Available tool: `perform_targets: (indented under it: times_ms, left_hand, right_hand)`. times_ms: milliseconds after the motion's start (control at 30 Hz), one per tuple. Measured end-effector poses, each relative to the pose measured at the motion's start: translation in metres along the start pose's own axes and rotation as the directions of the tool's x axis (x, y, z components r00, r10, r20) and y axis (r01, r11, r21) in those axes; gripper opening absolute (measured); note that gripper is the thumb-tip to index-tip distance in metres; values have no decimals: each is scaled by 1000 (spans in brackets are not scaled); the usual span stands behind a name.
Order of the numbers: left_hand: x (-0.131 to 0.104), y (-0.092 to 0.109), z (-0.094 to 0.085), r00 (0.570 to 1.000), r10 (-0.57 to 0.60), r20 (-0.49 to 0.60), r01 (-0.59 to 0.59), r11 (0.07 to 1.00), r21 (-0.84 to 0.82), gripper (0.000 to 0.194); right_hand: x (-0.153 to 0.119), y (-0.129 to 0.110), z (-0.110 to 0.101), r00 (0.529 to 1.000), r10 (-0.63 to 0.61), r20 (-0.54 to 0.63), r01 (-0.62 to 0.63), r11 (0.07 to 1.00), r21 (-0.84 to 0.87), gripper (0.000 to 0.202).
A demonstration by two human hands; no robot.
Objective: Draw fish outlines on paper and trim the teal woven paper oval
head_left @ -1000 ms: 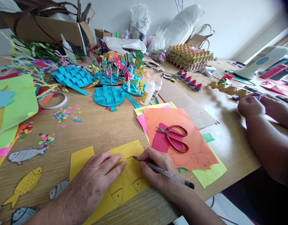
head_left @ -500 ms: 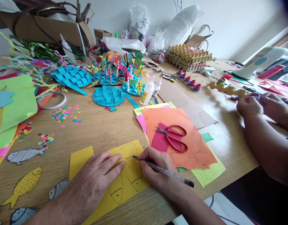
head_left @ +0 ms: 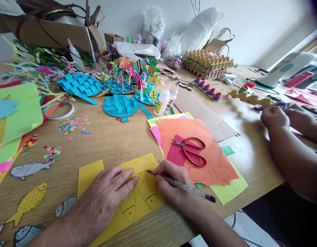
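A yellow sheet of paper lies on the table in front of me, with several fish outlines drawn in black. My left hand rests flat on it, fingers stretched out. In my right hand a pen is pinched, its tip on the paper near the tail of a drawn fish. To the left lie a yellow paper fish and several grey striped ones, partly covered by my forearm. Red-handled scissors rest on an orange sheet beyond my right hand.
Two glue bottles stand behind the papers, near woven blue paper discs. A tape roll and confetti lie to the left. Another person's hands work at the right. Egg cartons are stacked at the back.
The pen's back end has tipped slightly down and right in my right hand, while its tip stays in nearly the same spot. My left hand stays on the paper.
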State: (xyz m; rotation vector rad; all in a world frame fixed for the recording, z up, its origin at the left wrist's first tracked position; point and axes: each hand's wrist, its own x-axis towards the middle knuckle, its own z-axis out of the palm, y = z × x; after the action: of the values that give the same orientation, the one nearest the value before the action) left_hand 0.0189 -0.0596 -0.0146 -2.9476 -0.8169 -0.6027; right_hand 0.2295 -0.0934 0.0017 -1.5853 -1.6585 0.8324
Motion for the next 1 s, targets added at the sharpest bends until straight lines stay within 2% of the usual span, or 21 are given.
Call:
perform_targets:
  times_ms: [200,367,500,633,1000]
  left_hand:
    - [-1,-1,2,1000,7,14,-6,1000,-20,43]
    - [2,-1,0,1000,3,-15,-3,1000,-29,43]
    - [3,1,0,1000,-12,5,12,1000,-17,46]
    - [1,1,1,999,-17,43,18,1000,-2,44]
    - [3,3,-1,999,-23,33,22,999,31,43]
  right_hand:
    - [-3,-10,-14,992,128,7,-128,988,89,9]
    - [13,-21,-24,995,86,58,-90,993,80,11]
    - [29,-13,-12,993,54,101,-62,996,72,8]
    - [33,-4,1,990,37,133,-50,994,98,8]
    - [34,-1,8,988,-83,131,77,995,56,10]
